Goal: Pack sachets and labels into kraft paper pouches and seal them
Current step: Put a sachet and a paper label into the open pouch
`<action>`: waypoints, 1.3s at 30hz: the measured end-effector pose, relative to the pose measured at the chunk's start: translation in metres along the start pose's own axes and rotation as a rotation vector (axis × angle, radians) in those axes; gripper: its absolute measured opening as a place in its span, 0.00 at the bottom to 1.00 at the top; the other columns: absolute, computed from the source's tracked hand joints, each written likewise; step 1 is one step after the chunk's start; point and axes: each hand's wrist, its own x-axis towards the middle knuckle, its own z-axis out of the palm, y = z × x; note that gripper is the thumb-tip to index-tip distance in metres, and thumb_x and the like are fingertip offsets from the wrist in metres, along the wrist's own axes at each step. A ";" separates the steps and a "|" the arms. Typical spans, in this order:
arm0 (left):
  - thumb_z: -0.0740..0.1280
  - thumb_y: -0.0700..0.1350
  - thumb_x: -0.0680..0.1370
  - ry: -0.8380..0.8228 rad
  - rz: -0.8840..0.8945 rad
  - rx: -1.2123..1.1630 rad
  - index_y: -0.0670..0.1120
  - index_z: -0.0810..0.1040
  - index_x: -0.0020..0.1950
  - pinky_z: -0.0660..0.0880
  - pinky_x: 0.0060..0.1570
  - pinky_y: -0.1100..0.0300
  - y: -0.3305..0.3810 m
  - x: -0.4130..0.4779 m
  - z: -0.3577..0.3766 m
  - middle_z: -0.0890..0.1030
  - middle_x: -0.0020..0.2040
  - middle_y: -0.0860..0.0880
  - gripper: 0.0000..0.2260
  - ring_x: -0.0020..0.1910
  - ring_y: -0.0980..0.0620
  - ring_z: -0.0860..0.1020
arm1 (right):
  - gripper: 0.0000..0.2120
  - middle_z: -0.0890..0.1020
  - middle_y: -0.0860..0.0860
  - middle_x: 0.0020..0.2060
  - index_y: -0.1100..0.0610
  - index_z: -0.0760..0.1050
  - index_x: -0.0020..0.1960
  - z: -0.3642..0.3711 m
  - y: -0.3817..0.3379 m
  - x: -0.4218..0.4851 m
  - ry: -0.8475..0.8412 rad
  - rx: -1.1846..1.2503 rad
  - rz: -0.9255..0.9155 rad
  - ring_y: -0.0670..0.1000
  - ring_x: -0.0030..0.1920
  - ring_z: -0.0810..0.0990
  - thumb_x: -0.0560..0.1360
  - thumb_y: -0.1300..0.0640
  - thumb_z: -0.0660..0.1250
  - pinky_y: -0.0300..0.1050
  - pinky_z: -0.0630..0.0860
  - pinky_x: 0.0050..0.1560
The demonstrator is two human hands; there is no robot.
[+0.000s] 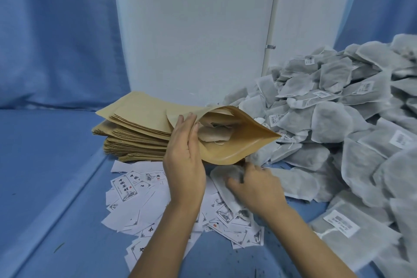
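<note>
A blue cloth-covered table (56, 187) fills the view, with blue curtains (56, 40) and a white panel (191, 29) at the far side; a big heap of grey sachets (338, 124), several bearing small barcode stickers, covers the right side from far to near; left of the heap, towards the far side, lies a stack of flat kraft paper pouches (135, 133); nearer, in the middle, white printed labels (126, 185) lie scattered loose on the cloth.

Above the labels and just in front of the stack, one open kraft pouch (237, 149) is held off the table with its mouth gaping to the right; pale packed sachets (216, 133) show inside it; the left hand (184, 160) holds the pouch at the left end of its mouth, fingers nearly straight on the outer wall and thumb at the opening, pinching the lip between them.

Below the pouch, the right hand (257, 185), somewhat blurred, has its fingers curled down on a white sachet (222, 178) that lies on the labels beside the heap.
</note>
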 end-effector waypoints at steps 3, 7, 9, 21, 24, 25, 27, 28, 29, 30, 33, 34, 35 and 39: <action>0.55 0.52 0.78 0.018 0.008 0.003 0.46 0.76 0.64 0.62 0.62 0.76 0.001 -0.001 0.000 0.73 0.61 0.62 0.20 0.68 0.62 0.66 | 0.36 0.79 0.55 0.56 0.56 0.69 0.62 0.003 -0.002 -0.004 -0.053 -0.137 0.007 0.58 0.59 0.72 0.71 0.28 0.52 0.54 0.65 0.59; 0.58 0.44 0.81 0.029 -0.014 0.022 0.47 0.76 0.64 0.63 0.62 0.76 -0.002 -0.001 0.000 0.74 0.62 0.59 0.14 0.68 0.63 0.66 | 0.21 0.78 0.52 0.47 0.54 0.69 0.60 0.004 -0.005 -0.006 0.109 0.098 -0.119 0.55 0.49 0.76 0.72 0.43 0.61 0.48 0.71 0.50; 0.59 0.43 0.81 0.046 -0.022 0.017 0.48 0.76 0.64 0.64 0.62 0.75 -0.002 -0.001 0.000 0.75 0.62 0.57 0.14 0.68 0.63 0.66 | 0.15 0.76 0.50 0.41 0.53 0.67 0.55 -0.004 -0.005 -0.005 0.168 0.289 -0.103 0.55 0.41 0.75 0.71 0.49 0.63 0.45 0.69 0.41; 0.59 0.44 0.81 0.087 -0.013 0.009 0.54 0.72 0.63 0.64 0.62 0.75 -0.001 -0.002 -0.001 0.72 0.61 0.59 0.12 0.67 0.61 0.68 | 0.18 0.75 0.56 0.64 0.53 0.70 0.65 -0.024 0.061 0.011 0.021 0.067 0.130 0.58 0.63 0.71 0.78 0.51 0.54 0.53 0.68 0.62; 0.58 0.44 0.82 0.090 -0.021 0.000 0.55 0.72 0.63 0.63 0.62 0.76 -0.003 0.000 -0.003 0.73 0.61 0.59 0.11 0.67 0.62 0.68 | 0.15 0.71 0.57 0.66 0.59 0.66 0.65 -0.025 0.069 0.015 -0.091 -0.009 0.031 0.61 0.63 0.69 0.81 0.59 0.51 0.55 0.68 0.62; 0.58 0.44 0.82 0.088 -0.021 0.003 0.55 0.72 0.63 0.63 0.62 0.76 -0.004 0.000 -0.004 0.73 0.61 0.59 0.11 0.67 0.62 0.68 | 0.13 0.71 0.58 0.65 0.61 0.65 0.63 -0.028 0.069 0.014 -0.107 0.028 0.041 0.61 0.62 0.70 0.80 0.61 0.51 0.55 0.69 0.61; 0.58 0.45 0.82 0.080 -0.016 0.017 0.53 0.73 0.64 0.63 0.63 0.75 -0.004 0.000 -0.004 0.74 0.62 0.58 0.12 0.67 0.62 0.68 | 0.06 0.73 0.61 0.63 0.61 0.64 0.55 -0.032 0.067 0.014 -0.142 0.068 0.060 0.61 0.59 0.71 0.81 0.62 0.51 0.54 0.71 0.58; 0.58 0.46 0.81 0.078 -0.011 0.023 0.52 0.74 0.64 0.63 0.63 0.75 -0.005 0.000 -0.004 0.74 0.62 0.58 0.12 0.67 0.62 0.68 | 0.07 0.73 0.62 0.62 0.62 0.64 0.55 -0.036 0.062 0.012 -0.163 0.079 0.063 0.62 0.59 0.71 0.81 0.61 0.50 0.54 0.70 0.57; 0.58 0.46 0.81 0.077 -0.007 0.026 0.52 0.74 0.64 0.64 0.63 0.75 -0.005 0.000 -0.004 0.74 0.61 0.58 0.13 0.67 0.62 0.68 | 0.11 0.74 0.64 0.62 0.63 0.65 0.58 -0.039 0.058 0.012 -0.179 0.108 0.077 0.63 0.60 0.72 0.82 0.59 0.48 0.53 0.70 0.57; 0.58 0.46 0.81 0.078 -0.003 0.026 0.52 0.73 0.64 0.64 0.63 0.75 -0.004 -0.001 -0.004 0.73 0.61 0.59 0.12 0.67 0.62 0.68 | 0.15 0.74 0.65 0.61 0.64 0.66 0.62 -0.042 0.054 0.011 -0.204 0.153 0.104 0.63 0.61 0.72 0.83 0.58 0.46 0.52 0.68 0.57; 0.58 0.46 0.81 0.092 0.002 0.021 0.54 0.72 0.63 0.64 0.62 0.76 -0.003 -0.001 -0.004 0.73 0.61 0.59 0.11 0.67 0.61 0.68 | 0.15 0.74 0.60 0.61 0.61 0.69 0.61 -0.044 0.048 0.016 -0.310 0.272 0.144 0.59 0.60 0.72 0.81 0.54 0.51 0.50 0.67 0.59; 0.58 0.45 0.81 0.099 0.001 0.021 0.54 0.72 0.63 0.63 0.61 0.77 -0.003 0.000 -0.005 0.73 0.61 0.58 0.11 0.67 0.61 0.69 | 0.15 0.74 0.57 0.62 0.59 0.69 0.62 -0.044 0.047 0.016 -0.338 0.295 0.156 0.56 0.58 0.72 0.80 0.52 0.54 0.48 0.68 0.57; 0.58 0.45 0.81 0.106 -0.001 0.023 0.54 0.72 0.63 0.63 0.61 0.77 -0.003 0.000 -0.005 0.73 0.62 0.57 0.11 0.66 0.60 0.69 | 0.17 0.74 0.55 0.62 0.57 0.68 0.64 -0.044 0.047 0.016 -0.357 0.310 0.173 0.54 0.57 0.71 0.79 0.51 0.56 0.47 0.68 0.55; 0.58 0.46 0.82 0.144 -0.020 0.030 0.48 0.77 0.63 0.63 0.59 0.79 -0.003 0.003 -0.008 0.75 0.65 0.49 0.13 0.67 0.61 0.68 | 0.31 0.71 0.55 0.65 0.52 0.65 0.69 -0.041 0.053 0.015 -0.360 0.230 0.205 0.57 0.65 0.69 0.71 0.41 0.67 0.52 0.68 0.64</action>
